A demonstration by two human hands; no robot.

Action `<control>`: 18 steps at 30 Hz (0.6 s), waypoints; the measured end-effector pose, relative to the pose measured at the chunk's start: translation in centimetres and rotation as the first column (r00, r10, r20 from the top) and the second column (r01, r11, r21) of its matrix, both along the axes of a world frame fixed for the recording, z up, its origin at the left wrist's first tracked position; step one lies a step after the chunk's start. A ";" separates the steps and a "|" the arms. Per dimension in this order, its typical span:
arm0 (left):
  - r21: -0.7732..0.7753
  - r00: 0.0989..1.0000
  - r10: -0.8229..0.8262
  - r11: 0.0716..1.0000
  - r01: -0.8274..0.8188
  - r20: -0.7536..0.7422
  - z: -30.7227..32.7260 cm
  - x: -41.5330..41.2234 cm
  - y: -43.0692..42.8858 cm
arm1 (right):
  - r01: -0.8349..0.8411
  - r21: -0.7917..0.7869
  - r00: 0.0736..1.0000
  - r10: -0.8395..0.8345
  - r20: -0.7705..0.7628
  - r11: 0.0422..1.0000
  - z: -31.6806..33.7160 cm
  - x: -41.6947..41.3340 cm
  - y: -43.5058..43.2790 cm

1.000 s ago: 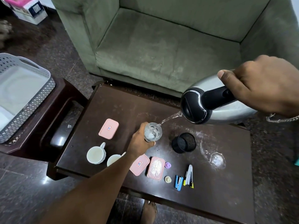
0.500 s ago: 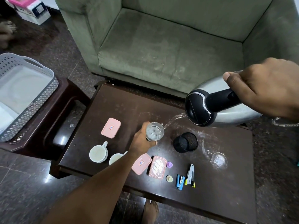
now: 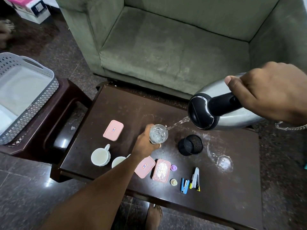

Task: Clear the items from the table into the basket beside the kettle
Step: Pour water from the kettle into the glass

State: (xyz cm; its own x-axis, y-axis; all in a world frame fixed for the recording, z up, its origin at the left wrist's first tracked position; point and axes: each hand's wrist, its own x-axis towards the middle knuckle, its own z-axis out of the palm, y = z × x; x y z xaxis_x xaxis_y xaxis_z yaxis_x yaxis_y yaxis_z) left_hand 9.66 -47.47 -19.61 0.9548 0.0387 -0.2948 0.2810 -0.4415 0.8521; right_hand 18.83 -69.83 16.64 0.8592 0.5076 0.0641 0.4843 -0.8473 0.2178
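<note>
Far left: grey basket (image 3: 25,90) on a side stand (image 3: 54,117), well apart from both hands; looks empty, bottom bare white. Pink box (image 3: 26,4) on floor at top left, sofa (image 3: 174,47) behind the table (image 3: 232,188).

On table, left of the left hand's fingers: pink lid (image 3: 113,130) lying flat, w/ a small label. Below it a white cup (image 3: 100,156), handle up; 2nd cup (image 3: 118,161) just beside it, partly hidden by the forearm.

Left hand (image 3: 145,143) reaches in from bottom, fingers wrapped round a glass (image 3: 157,133), holding it upright on or just over the table, can't tell which. Water in the glass is churning.

Below that hand, near the wrist: 2nd pink lid (image 3: 144,166), touching or nearly touching a pink tub (image 3: 161,170). Purple cap (image 3: 173,167) just right of the tub, yellow cap (image 3: 173,182) under it. Then blue stapler (image 3: 184,185) and another stapler (image 3: 195,180), side by side.

Right of the glass fingers: black mesh cup (image 3: 190,145), tipped toward camera. Further right a clear glass (image 3: 222,161) lying on its side.

Right hand (image 3: 269,92) closed round the black handle of the kettle (image 3: 216,113), thumb on top. Kettle tilted left, in the air; thin stream of water (image 3: 177,123) runs from spout to the glass rim.
</note>
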 end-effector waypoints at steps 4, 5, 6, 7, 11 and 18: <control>0.001 1.000 0.002 1.000 -0.002 -0.001 -0.1 0.0 0.0 | 0.000 0.003 1.000 0.000 0.004 1.000 -0.1 0.1 -0.1; 0.003 1.000 -0.001 1.000 0.001 0.000 -0.1 0.0 0.0 | 0.000 0.001 1.000 0.000 0.002 1.000 -0.2 0.1 -0.1; 0.003 1.000 -0.002 1.000 0.002 0.000 -0.1 0.0 0.0 | -0.001 -0.005 1.000 0.001 -0.001 1.000 -0.3 0.2 -0.2; 0.001 1.000 0.001 1.000 -0.001 -0.001 -0.2 0.0 0.0 | -0.003 -0.013 1.000 0.003 -0.005 1.000 -0.4 0.3 -0.3; -0.005 1.000 0.014 1.000 -0.014 -0.002 -0.3 0.1 0.0 | -0.016 -0.014 1.000 0.016 -0.012 1.000 -0.6 0.4 -0.3; -0.009 1.000 0.009 1.000 -0.009 -0.015 -0.4 0.1 0.1 | -0.008 -0.045 0.999 0.006 -0.037 0.999 -0.6 0.4 0.4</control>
State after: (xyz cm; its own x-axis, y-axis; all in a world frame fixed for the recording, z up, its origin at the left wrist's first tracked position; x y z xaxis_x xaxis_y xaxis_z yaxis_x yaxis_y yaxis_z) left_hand 9.77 -47.34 -20.00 0.9500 0.0446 -0.3090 0.2973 -0.4315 0.8517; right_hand 19.21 -69.47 16.05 0.8569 0.5154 0.0098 0.4987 -0.8335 0.2377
